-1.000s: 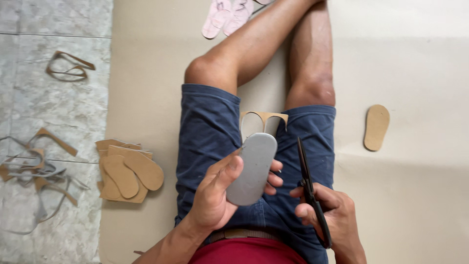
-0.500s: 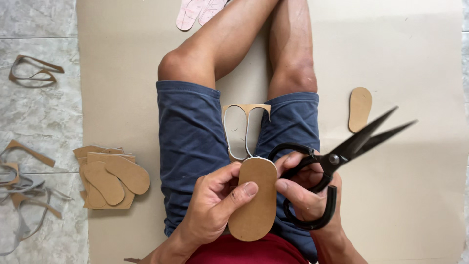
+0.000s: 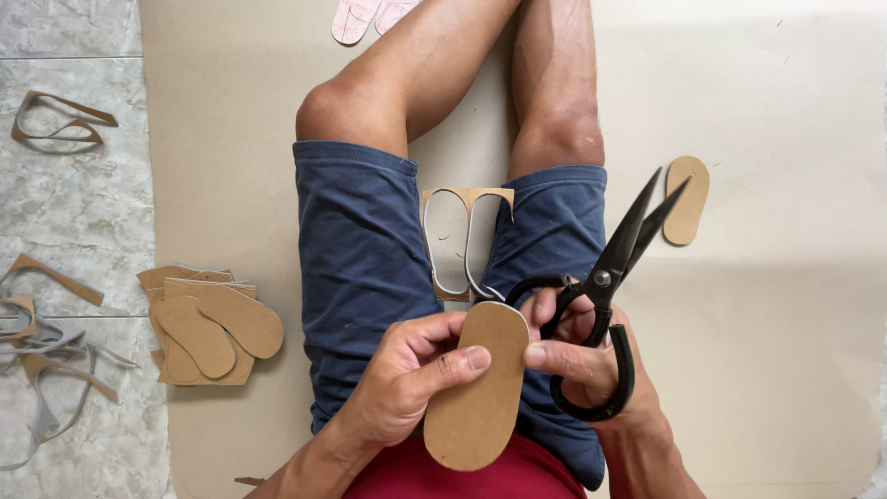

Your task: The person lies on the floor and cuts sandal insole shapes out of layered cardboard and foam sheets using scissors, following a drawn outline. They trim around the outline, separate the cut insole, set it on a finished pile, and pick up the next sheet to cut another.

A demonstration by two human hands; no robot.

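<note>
Sole cutout (image 3: pixel 476 385): tan, oval, held over the lap, long axis running roughly toward and away from the person, tilted slightly right at the far end. Left hand (image 3: pixel 407 379): fingers grasping the cutout's left edge, thumb across its face. Right hand (image 3: pixel 582 356): fingers threaded through the handles of black scissors (image 3: pixel 605 296), thumb touching the cutout's right edge; blades slightly parted, pointing up and right, away from the cutout. Both hands touch the cutout; the left carries it. Offcut frame (image 3: pixel 465 242): between the thighs, just beyond the cutout. Sole stack (image 3: pixel 208 323): well left of the cutout. Single sole (image 3: pixel 686 199): right, beyond the blade tips. Scrap strips (image 3: pixel 46 351): far left, on tile. No containers in view.
</note>
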